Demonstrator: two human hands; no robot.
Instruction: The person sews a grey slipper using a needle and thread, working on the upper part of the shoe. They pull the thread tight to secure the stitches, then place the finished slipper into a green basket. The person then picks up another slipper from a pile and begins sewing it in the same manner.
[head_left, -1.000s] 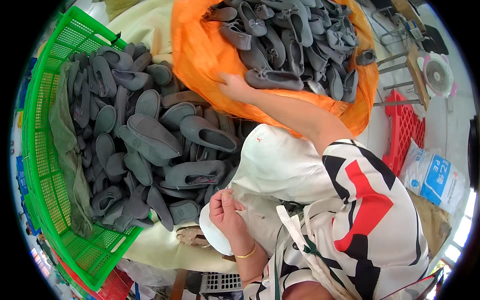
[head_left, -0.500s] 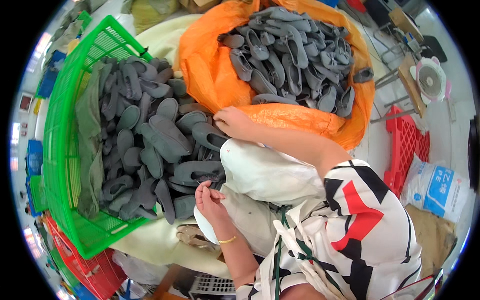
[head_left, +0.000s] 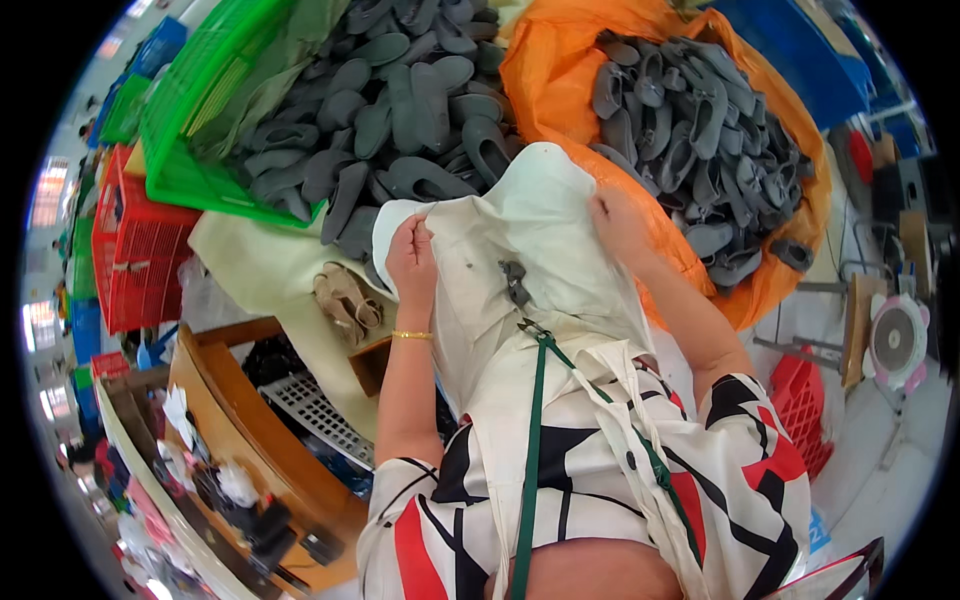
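1. The left hand (head_left: pixel 411 258) is at the left edge of the white cloth (head_left: pixel 530 225) spread over the person's lap; its fingers bend inward, pressed together, but whether they pinch the cloth I cannot tell.
2. The right hand (head_left: pixel 620 226) is at the cloth's other side, near the orange sack (head_left: pixel 553 70); its fingers are partly turned away, so I cannot tell whether they grip anything.
3. Gray shoes (head_left: pixel 430 105) lie heaped beyond the left hand, many soles up, against the green basket (head_left: pixel 172 165).
4. More shoes, gray slip-ons (head_left: pixel 708 118), fill the open mouth of the sack, beyond the right hand.
5. A pair of beige sandals (head_left: pixel 345 298) sits on pale yellow fabric (head_left: pixel 255 265), left of the left forearm.
6. A red crate (head_left: pixel 145 245) stands farther left; a white-and-pink fan (head_left: pixel 897 335) is at far right.
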